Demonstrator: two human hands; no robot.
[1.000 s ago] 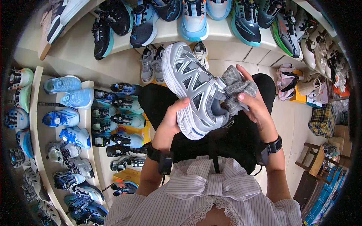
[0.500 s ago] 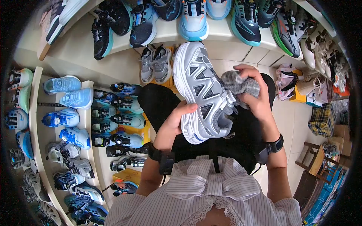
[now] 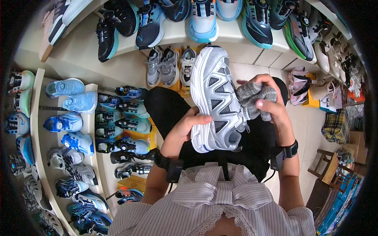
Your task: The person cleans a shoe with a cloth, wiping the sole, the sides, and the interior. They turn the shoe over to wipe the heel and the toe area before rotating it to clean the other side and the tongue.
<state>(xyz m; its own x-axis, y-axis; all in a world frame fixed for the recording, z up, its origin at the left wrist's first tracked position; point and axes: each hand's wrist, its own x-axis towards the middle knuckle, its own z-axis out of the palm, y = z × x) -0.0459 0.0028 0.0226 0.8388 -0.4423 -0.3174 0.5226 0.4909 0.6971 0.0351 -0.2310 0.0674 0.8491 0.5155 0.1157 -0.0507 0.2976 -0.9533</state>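
Observation:
A silver-grey sneaker [image 3: 214, 102] with a white sole is held over my lap, its toe pointing away from me and its side facing up. My left hand [image 3: 191, 124] grips it near the heel, the thumb lying across the side and the other fingers hidden beneath. In my right hand [image 3: 272, 103] is a bunched grey cloth [image 3: 254, 96], pinched between thumb and fingers. The cloth presses against the sneaker's lace side. Part of the lacing is hidden behind the cloth.
Shelves of sneakers [image 3: 73, 122] stand on my left, and a curved shelf [image 3: 173, 37] with more shoes runs ahead. Grey sneakers [image 3: 169, 67] sit below it on a yellow box. To the right are bags [image 3: 299, 84], a plaid bag [image 3: 336, 126] and a small wooden stool [image 3: 325, 165].
The sneaker has shifted a little to the right and turned more upright. My right hand has moved slightly, bunching the cloth differently. My left hand has moved right with the shoe.

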